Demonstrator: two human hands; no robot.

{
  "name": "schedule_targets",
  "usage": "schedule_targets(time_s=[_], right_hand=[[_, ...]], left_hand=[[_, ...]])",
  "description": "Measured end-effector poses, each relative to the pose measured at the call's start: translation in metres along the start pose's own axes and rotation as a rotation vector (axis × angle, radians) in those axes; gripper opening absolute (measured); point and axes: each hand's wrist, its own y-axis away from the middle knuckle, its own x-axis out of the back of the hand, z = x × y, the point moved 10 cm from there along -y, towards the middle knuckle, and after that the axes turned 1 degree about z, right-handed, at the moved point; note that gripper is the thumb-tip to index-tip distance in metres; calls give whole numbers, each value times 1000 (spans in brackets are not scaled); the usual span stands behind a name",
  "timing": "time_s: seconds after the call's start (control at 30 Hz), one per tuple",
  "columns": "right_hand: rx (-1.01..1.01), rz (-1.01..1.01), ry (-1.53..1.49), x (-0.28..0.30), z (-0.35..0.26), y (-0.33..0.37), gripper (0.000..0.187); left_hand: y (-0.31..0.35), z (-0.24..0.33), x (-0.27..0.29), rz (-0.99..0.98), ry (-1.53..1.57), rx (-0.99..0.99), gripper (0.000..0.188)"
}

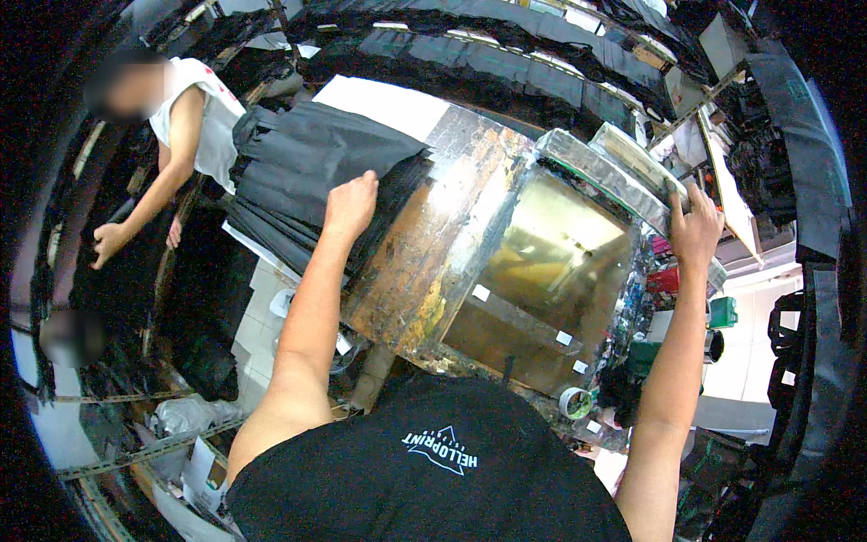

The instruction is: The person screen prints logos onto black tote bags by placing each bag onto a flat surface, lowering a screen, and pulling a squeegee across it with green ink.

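Observation:
My left hand [352, 203] is closed over the near right part of a stack of black fabric sheets [316, 149], with its fingertips at the fabric's edge. Whether it pinches one sheet or several is hidden. My right hand [696, 224] curls its fingers over the right end of a long grey bar [637, 161]. This bar lies along the far side of a taped printing screen [551, 266], which has a yellowish, shiny mesh. Between my hands, the screen lies beside a stained brown board [420, 235] on the worktable.
A co-worker in a white sleeveless top [203, 117] leans at the left beyond the fabric. Black sheets [479, 68] hang or lie in long rows at the back. A tape roll [575, 403] lies at the screen's near corner. A green container [722, 313] stands right of my forearm.

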Motion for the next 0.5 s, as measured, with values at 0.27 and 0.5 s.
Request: schedule_targets(time_s=[0.27,0.5], right_hand=[[-30,-14,0,-5,9,-5,50],[-15,67,-32,7,5,-4,49]], left_hand=[[-55,121,116,-22,673,-261,42],[-57,-31,241,246,1039,64,32]])
